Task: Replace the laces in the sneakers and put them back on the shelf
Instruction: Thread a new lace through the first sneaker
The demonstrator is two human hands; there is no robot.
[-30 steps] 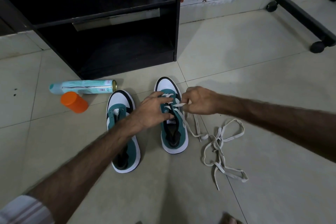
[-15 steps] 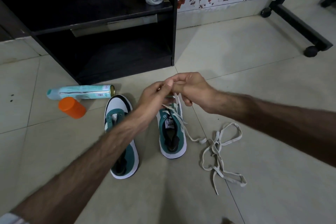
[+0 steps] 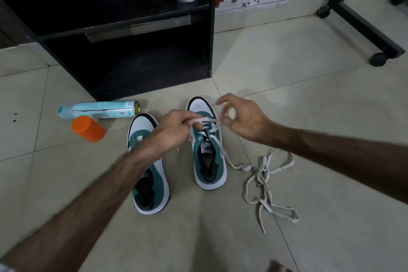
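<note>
The right sneaker (image 3: 209, 150) lies on the floor (image 3: 287, 73) directly under both hands, its long axis running near to far, toe toward the shelf (image 3: 132, 28). The left hand (image 3: 174, 130) pinches one run of the lace (image 3: 204, 119) over the eyelets; the right hand (image 3: 240, 117) pinches another run just right of the toe — both equally close. The slack trails off to the near right. The left sneaker (image 3: 148, 165), unlaced, sits just beside it and points the same way.

The tongue label (image 3: 207, 147) of the right sneaker (image 3: 208, 148) seems to read "PUMA". The spray can (image 3: 97, 110) lying on the floor carries print too small to read.
</note>
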